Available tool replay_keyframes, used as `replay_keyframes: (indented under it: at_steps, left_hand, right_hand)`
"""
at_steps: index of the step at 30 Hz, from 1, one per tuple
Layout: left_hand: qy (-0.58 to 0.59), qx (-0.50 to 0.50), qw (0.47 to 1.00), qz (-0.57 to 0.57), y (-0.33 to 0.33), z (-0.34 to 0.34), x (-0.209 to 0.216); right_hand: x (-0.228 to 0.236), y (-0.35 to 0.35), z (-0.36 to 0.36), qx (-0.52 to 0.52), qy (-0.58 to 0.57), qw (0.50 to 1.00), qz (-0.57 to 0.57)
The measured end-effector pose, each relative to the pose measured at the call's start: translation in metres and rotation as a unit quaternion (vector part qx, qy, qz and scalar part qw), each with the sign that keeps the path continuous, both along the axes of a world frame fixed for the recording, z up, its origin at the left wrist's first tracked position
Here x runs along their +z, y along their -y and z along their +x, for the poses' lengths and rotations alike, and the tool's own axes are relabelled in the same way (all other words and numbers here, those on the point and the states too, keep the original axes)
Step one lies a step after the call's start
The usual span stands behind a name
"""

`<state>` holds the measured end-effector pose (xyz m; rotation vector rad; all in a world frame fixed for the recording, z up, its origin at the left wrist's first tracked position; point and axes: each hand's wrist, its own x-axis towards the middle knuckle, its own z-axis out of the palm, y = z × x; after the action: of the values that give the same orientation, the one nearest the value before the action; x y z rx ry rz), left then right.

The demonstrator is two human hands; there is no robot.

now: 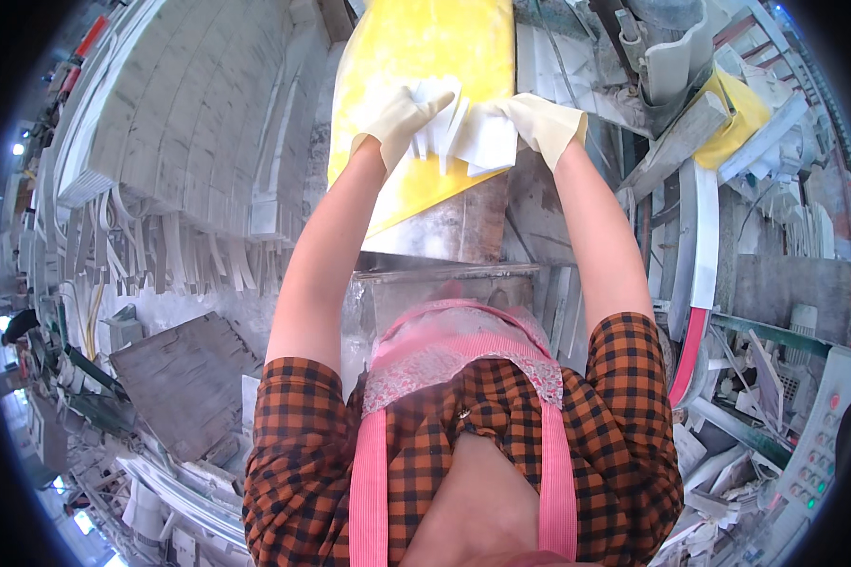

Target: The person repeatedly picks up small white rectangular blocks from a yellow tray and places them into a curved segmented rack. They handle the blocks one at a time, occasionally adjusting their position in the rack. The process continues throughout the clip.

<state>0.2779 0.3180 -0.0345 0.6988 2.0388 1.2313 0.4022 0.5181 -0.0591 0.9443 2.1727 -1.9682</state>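
Checked shirt, orange and black point(416, 463), one, mine, nearest the eye; pink apron point(463, 345), one, frilled and patterned, worn over it. Forearms, two, bare, both reaching away from me. Left hand point(397, 121), cream-gloved, half open, thumb stretched rightward over the strips; fingers partly hidden, so I cannot tell whether it has a firm hold. Right hand point(542, 121), gloved to match, fingers bent inward and down to the far right corner of the wide piece, touching it; how tightly they close, I cannot tell. Thin white strips point(444, 142), several, loosely fanned, lying between my two hands, long axis running mainly away from my body with a slight slant; left hand the nearer, the strips just to its right. Wide white piece point(487, 142), at the right end of the group, broad side toward me, slightly askew; right hand the nearer, the piece to its left. Yellow sheet point(425, 47), dusty, one, beneath the lot, its near edge cut on a slant. Grey bench top point(449, 222), showing below that edge. White planks point(184, 113), large stack, off to the left. Button panel point(811, 449), one, low at the far right
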Motion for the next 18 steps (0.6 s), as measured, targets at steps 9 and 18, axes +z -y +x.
replay_keyframes:
  at_steps: [9, 18]
  left_hand:
    - [-0.102, 0.016, 0.994, -0.020, -0.007, 0.001, -0.019]
    - [-0.094, 0.016, 0.994, -0.045, -0.009, -0.008, -0.018]
  right_hand:
    - [-0.008, 0.026, 0.002, -0.020, -0.110, 0.984, -0.139]
    - [-0.020, 0.050, 0.024, 0.055, -0.138, 0.975, 0.168]
